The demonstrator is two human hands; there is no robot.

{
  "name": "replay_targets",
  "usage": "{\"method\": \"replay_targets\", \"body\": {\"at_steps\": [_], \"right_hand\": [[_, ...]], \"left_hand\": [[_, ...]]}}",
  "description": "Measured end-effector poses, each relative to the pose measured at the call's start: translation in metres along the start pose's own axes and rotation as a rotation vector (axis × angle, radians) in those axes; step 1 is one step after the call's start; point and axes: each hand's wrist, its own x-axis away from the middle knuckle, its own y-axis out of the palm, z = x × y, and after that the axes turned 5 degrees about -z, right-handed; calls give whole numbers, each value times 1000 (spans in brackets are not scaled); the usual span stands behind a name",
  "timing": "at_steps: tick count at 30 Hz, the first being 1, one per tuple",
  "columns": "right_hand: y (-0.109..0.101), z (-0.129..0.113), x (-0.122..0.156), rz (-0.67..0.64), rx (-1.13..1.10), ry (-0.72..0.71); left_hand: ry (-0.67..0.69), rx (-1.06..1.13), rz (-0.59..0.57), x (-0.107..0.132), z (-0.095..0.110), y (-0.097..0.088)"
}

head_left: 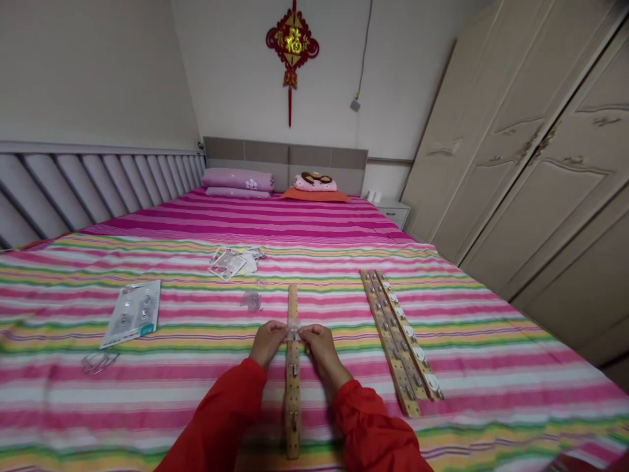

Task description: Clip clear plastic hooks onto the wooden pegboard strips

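Observation:
Above a narrow wooden strip (293, 398), my left hand (268, 342) and my right hand (320, 349) pinch the two sides of a small clear plastic packet (293, 330). Its contents are too small to make out. The strip lies lengthwise away from me, pierced by many small holes. Two metal hooks (295, 371) are fixed on its nearer half. Both sets of fingers are closed, one on either side of the strip. Just beyond my left hand lies a crumpled clear wrapper (252, 301).
To the right lie several wooden strips (388, 321) carrying metal hooks and white pieces (419, 354). At left are a blister card (132, 313) and some bent wire pieces (101, 360). Further back sits a pile of packaging (236, 262). A striped sheet (196, 387) covers the bed.

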Motion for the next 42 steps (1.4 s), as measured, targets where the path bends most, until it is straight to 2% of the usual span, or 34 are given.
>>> {"method": "replay_targets", "body": {"at_steps": [11, 20, 28, 42], "right_hand": [[1, 10, -5, 36, 35, 4], [1, 16, -6, 44, 24, -9], [0, 7, 3, -4, -101, -74], [5, -32, 30, -106, -93, -136]], "left_hand": [[8, -29, 25, -6, -12, -1], [0, -14, 12, 2, -4, 1], [41, 16, -47, 14, 11, 2], [211, -26, -73, 44, 49, 1]]}}
